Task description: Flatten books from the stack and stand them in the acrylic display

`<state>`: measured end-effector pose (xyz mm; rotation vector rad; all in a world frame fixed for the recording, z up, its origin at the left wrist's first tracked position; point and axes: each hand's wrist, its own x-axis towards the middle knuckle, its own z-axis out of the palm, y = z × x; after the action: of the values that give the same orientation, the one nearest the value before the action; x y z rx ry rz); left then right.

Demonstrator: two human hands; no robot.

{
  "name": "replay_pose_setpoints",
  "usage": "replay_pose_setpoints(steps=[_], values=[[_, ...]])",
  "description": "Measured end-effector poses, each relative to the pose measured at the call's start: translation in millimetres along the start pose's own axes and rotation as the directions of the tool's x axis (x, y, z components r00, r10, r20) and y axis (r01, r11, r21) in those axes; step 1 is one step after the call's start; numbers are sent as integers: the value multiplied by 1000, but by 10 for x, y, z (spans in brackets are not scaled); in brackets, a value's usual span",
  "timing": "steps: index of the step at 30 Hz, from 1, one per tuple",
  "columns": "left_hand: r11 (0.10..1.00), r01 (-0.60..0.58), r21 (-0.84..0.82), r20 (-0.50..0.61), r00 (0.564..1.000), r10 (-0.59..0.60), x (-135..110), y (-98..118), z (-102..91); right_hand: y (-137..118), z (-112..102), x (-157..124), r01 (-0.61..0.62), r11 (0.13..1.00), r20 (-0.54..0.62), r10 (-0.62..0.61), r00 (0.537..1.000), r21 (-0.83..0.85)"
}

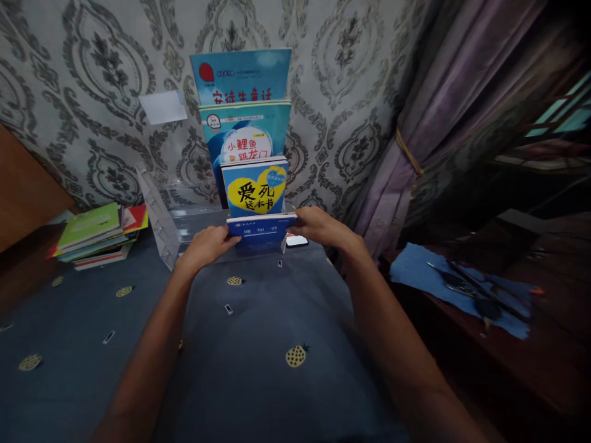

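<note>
Over by the wallpaper [351, 67], left hand [207, 246] and right hand [322, 226] pinching opposite sides of a blue booklet [261, 234], front of a clear rack [157, 212], taller books [256, 191] behind.

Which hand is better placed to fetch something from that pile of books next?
Probably the left hand: the pile of books lies on its side, while the right hand is farther off, at the opposite edge of the blue booklet.

Front booklet [261, 245] is dark blue, white print. Heart-cover book [281, 206] is blue, yellow heart, black characters. Bench cloth [258, 394] is grey-blue, yellow pineapple prints. Wallpaper [346, 67]: grey, dark damask. Curtain [436, 123]: mauve.
</note>
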<state>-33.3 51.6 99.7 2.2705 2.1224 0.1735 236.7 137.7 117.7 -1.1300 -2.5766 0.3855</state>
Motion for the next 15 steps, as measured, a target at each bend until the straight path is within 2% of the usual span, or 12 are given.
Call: replay_pose_setpoints(steps=[9,15], values=[[1000,-2,12,14,1000,2,-16,16,-25,24,24,-3,10,1000,49,-11,999,26],[997,-53,-63,64,996,57,-20,-53,-36,128,-28,-14,49,999,39,-48,998,-21]])
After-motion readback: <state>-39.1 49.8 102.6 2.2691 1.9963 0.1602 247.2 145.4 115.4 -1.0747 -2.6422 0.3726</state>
